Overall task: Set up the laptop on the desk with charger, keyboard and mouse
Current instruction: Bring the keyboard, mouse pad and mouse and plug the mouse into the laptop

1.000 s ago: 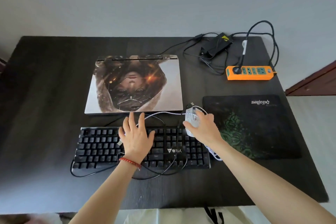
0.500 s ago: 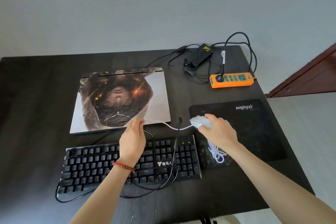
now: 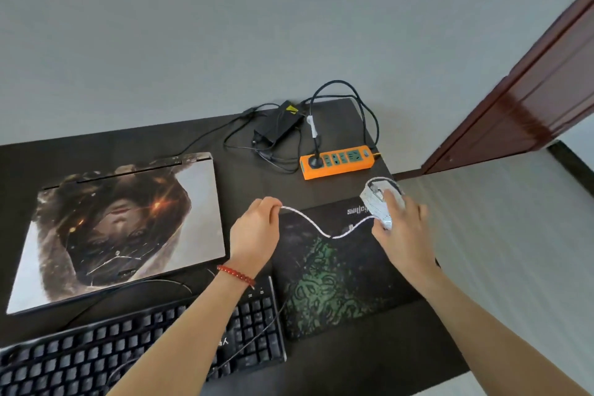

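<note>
A closed laptop (image 3: 122,228) with a printed picture on its lid lies at the left of the dark desk (image 3: 96,145). In front of it sits a black keyboard (image 3: 96,360), its thin black cable looping over the keys. My right hand (image 3: 405,231) grips a white mouse (image 3: 377,199), lifted over the far right corner of the black and green mouse pad (image 3: 334,283). My left hand (image 3: 257,231) pinches the white mouse cable (image 3: 318,230), which sags between both hands. The black charger brick (image 3: 279,125) lies at the back.
An orange power strip (image 3: 337,162) sits at the desk's back right with one black plug in it, and tangled black cables run around the charger. A brown door frame (image 3: 530,100) stands to the right, beyond the desk's right edge.
My right hand has carried the mouse from the keyboard's edge up and right to the pad's far corner. My left hand left the keyboard, took the cable and moved right with it.
</note>
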Tool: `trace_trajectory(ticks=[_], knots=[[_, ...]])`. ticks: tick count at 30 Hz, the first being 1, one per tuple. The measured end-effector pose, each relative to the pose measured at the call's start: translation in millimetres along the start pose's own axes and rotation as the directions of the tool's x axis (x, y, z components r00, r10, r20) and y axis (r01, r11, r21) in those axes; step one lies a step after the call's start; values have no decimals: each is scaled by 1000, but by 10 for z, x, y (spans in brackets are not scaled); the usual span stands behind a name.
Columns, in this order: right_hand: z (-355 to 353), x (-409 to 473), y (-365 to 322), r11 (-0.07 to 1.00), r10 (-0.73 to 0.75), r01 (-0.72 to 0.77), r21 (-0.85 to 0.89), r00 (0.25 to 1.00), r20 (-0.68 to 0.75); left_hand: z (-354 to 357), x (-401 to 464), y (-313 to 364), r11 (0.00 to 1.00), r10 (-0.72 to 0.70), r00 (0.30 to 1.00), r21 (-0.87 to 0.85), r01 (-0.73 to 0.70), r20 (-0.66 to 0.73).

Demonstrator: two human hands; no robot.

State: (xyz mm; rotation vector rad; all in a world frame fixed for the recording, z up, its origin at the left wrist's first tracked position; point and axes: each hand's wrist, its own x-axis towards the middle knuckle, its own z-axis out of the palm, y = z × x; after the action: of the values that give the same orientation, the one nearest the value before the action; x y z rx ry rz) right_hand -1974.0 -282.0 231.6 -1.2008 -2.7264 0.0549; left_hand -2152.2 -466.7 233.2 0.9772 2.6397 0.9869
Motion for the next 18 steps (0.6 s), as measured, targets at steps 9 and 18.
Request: trace_trajectory(ticks=[9,18], knots=[[639,-593,15,976,-42,-20,218,961,275,340,-87,-240,953,-286,948,143,267,141],[688,-564,208,981,-169,194,-9,876,451,502,-105,-216,943,-318,941,143,301,113]])
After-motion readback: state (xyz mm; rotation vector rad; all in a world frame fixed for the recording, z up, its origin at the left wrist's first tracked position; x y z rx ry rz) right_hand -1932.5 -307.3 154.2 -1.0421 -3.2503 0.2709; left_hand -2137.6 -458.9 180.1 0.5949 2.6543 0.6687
